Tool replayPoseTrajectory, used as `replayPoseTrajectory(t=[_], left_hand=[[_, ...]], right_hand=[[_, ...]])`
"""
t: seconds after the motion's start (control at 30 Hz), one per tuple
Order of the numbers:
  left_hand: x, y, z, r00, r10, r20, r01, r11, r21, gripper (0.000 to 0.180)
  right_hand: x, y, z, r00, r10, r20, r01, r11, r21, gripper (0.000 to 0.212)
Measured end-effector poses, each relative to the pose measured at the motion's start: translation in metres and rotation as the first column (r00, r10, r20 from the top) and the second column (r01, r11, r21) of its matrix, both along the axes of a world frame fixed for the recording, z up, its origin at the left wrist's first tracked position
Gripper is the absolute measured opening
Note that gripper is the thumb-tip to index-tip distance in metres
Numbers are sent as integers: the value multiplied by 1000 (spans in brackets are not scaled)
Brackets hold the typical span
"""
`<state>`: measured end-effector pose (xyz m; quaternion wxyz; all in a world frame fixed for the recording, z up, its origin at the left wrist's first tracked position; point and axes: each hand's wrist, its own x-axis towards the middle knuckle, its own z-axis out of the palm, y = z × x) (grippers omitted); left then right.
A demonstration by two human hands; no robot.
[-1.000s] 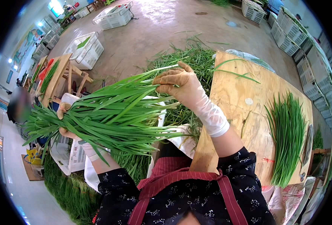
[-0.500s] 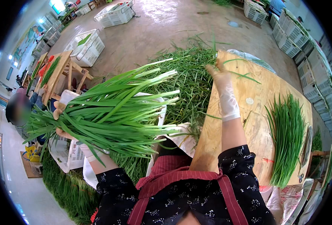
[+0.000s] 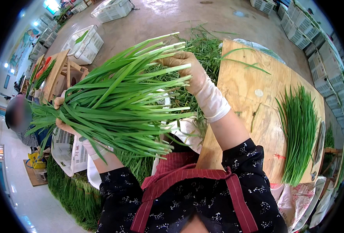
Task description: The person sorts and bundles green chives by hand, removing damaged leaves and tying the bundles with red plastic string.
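A big loose bunch of garlic chives [image 3: 113, 101] spreads across the left middle, its pale stem ends fanned out to the right. My gloved left hand [image 3: 66, 127] grips it round the leafy part; leaves cover most of the palm. My right hand [image 3: 191, 72], in a thin glove with a white cuff, is at the upper stem ends with its fingers curled in on the stalks; the fingertips are partly hidden. To the right, a neat bundle of chives [image 3: 298, 136] lies on the wooden table [image 3: 242, 128], beside a red band [image 3: 279, 156].
A heap of discarded leaves [image 3: 205, 50] lies beyond my hands. White crates [image 3: 84, 46] stand on the floor, with stacked crates [image 3: 298, 31] along the right. Below my left arm are more chives [image 3: 73, 194] and a white basket [image 3: 69, 155]. Another person [image 3: 28, 136] is at far left.
My right hand has moved left from above the table's edge, where its fingers were spread, to the stem ends, and its fingers have curled. The bunch in my left hand has risen slightly and fanned wider.
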<state>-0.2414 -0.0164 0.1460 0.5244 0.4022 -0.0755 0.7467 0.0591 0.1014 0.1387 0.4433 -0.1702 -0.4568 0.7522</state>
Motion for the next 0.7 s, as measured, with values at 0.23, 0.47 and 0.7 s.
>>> replayPoseTrajectory(t=[0.23, 0.47, 0.7], left_hand=[[-13, -5, 1, 994, 36, 104, -31, 999, -44, 26], [-3, 11, -2, 991, 77, 109, -61, 989, -138, 23], [-37, 4, -20, 918, 373, 137, -304, 880, -365, 28]], right_hand=[[58, 35, -36, 793, -560, 239, 587, 808, -55, 44], [13, -30, -65, 887, 445, 121, -459, 878, 139, 82], [51, -47, -27, 893, 394, 217, -337, 905, -258, 20]])
